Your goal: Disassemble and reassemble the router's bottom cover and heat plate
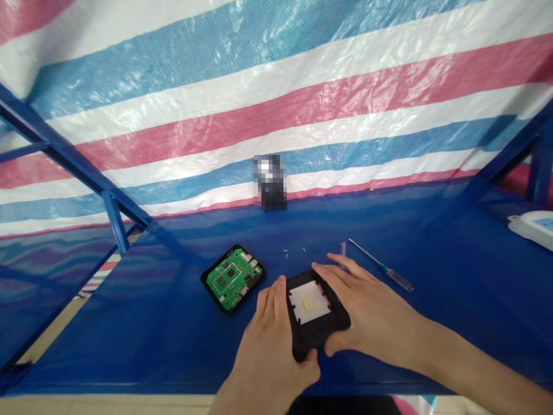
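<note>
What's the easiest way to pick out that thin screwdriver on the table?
Find the blue-covered table below the striped sheet. Beyond the person's right hand, which is on a black casing, a slim screwdriver lies slantwise. Its long thin metal shaft and dark handle set it apart from the tiny metal bits and the green circuit board.

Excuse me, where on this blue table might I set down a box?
Open blue cover lies left of the circuit board, and between the screwdriver and the white device. It is crowded around the black casing, held by the left hand and right hand, and near the small screws.
</note>
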`<state>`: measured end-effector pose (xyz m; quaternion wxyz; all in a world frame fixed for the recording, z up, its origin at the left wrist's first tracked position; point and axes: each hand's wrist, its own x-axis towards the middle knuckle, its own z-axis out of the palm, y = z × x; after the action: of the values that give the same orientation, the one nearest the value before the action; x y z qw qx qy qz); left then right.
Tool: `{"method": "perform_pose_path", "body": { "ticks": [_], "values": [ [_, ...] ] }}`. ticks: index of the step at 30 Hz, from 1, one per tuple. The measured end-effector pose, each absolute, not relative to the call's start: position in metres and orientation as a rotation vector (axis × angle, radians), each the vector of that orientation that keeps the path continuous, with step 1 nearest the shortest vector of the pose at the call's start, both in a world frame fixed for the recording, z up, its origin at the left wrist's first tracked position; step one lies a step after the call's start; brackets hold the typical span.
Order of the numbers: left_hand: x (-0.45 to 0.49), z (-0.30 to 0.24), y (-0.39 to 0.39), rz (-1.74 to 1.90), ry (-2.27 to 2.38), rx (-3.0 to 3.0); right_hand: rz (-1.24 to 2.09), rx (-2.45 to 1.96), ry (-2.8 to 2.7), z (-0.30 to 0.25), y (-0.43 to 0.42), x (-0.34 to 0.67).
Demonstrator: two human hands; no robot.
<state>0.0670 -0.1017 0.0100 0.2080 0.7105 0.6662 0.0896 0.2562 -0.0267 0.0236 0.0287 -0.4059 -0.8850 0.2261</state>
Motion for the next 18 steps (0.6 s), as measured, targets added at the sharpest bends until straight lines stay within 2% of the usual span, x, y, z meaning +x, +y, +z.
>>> {"method": "perform_pose_path", "body": {
  "ticks": [4,10,14,18],
  "values": [
    [0.064,0.005,-0.113,0.284,1.808,2.023,0.686,-1.262,-2.633,0.020,-0.036,0.275],
    [0.055,0.001,-0.112,0.271,1.709,2.111,0.262,-1.533,-2.166,0.022,-0.008,0.309],
    [0.050,0.004,-0.107,0.296,1.705,2.135,0.339,-1.877,-2.200,0.036,0.009,0.296],
    [0.053,-0.022,-0.130,0.544,1.737,2.213,0.260,-1.969,-2.294,0.039,0.017,0.265]
  ]
}}
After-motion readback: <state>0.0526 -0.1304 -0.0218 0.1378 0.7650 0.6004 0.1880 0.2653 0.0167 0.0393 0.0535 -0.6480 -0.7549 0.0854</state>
